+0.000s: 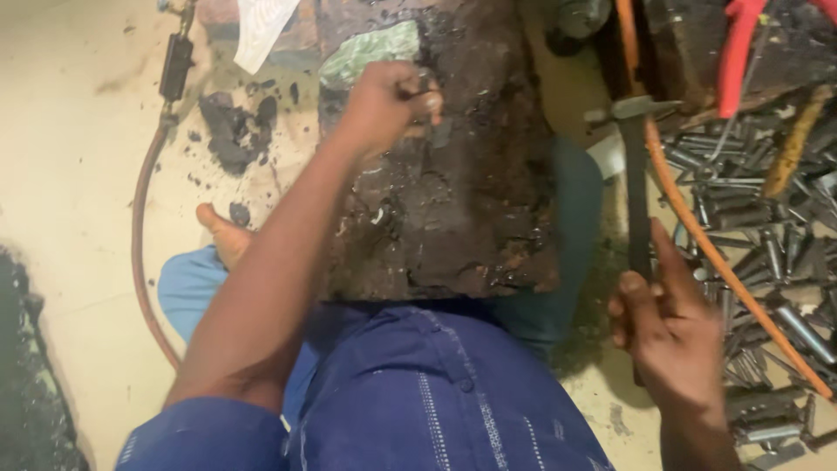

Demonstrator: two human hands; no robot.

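left hand (388, 100) on block (453, 201), right hand (667, 327) gripping hammer (636, 166)

The left arm stretches forward and up from a rolled blue sleeve, nearly straight, forearm bare. The left hand (388, 100) is closed into a loose fist, knuckles up, its fingers (417, 94) curled in tight with the thumb pressed against their tips. The right hand (667, 327) sits lower and nearer the body, back of the hand upward, wrist bent slightly inward. Its fingers (629, 305) wrap around something narrow, while the thumb lies stretched forward beyond them. A bare foot (225, 235) shows beside the left forearm, toes pointing away from the fingers.
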